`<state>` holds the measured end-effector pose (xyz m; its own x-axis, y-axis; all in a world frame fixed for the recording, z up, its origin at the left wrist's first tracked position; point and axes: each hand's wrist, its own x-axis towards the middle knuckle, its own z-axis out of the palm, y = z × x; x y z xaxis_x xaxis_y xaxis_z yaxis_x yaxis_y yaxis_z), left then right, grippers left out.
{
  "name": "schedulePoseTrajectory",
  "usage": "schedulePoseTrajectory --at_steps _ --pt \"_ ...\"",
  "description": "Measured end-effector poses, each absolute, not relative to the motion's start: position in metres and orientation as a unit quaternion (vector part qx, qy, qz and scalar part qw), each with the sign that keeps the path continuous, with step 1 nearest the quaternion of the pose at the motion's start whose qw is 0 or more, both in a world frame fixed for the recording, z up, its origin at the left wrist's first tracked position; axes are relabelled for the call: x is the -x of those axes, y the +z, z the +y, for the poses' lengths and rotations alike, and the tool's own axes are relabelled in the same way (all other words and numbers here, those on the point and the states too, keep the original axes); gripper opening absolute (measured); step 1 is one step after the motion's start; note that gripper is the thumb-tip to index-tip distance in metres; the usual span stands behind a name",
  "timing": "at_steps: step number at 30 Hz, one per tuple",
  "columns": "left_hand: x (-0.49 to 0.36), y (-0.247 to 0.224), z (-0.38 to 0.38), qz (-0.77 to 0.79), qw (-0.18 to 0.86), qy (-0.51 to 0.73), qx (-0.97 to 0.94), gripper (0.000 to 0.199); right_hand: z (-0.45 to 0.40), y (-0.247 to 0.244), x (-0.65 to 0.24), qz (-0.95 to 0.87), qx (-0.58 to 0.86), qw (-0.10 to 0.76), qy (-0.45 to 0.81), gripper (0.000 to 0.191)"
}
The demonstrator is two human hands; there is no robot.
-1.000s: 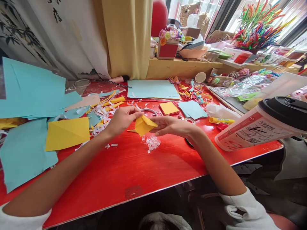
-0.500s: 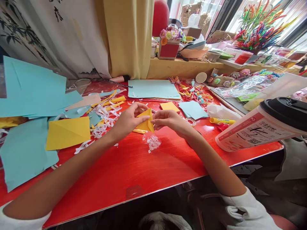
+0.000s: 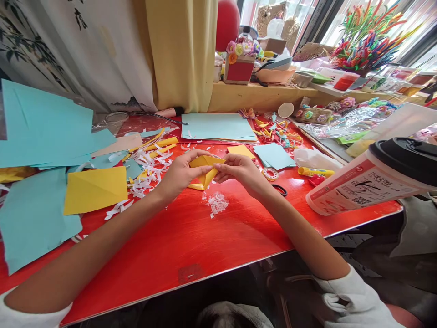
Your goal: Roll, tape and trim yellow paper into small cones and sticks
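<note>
Yellow paper: likely folding step
Left hand and right hand pinch it, fingers nearly closed; creasing requires aligned edges.

Tilted cup with black lid; red balloon by curtain

You wear the one camera on your head, so it looks from above your forearms, forward and down over the red table. Your left hand and right hand meet near the middle of the view, within arm's reach of the lens, around the folded yellow paper. Your forearms run in from the lower corners. It takes in the curtain beyond your left hand and the windowsill beyond your right. The lidded cup, right of your right hand, looms large. The table's near edge slants upward to the right.
</note>
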<state>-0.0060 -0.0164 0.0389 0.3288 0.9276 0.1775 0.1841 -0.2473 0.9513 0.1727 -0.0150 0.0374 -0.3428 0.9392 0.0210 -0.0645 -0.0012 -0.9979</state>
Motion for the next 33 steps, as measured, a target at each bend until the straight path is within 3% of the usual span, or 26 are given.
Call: schedulePoseTrajectory --at_steps 7,14,23,33 --pt "0.0069 0.0403 -0.0151 0.396 0.471 0.432 -0.659 0.029 -0.0144 0.0403 -0.1759 -0.582 0.361 0.449 0.574 0.024" --pt "0.0053 0.0392 -0.0166 0.384 0.484 0.443 -0.65 0.04 -0.0151 0.0375 -0.1756 -0.591 0.36 0.472 0.546 0.021" --pt "0.0061 0.0405 -0.0168 0.383 0.508 0.431 -0.64 0.024 -0.0159 0.0402 -0.1764 -0.598 0.368 0.465 0.539 0.012" --pt "0.0048 0.0423 -0.0206 0.422 0.407 0.435 -0.683 0.024 -0.0162 0.0446 -0.1786 -0.611 0.366 0.424 0.559 0.024"
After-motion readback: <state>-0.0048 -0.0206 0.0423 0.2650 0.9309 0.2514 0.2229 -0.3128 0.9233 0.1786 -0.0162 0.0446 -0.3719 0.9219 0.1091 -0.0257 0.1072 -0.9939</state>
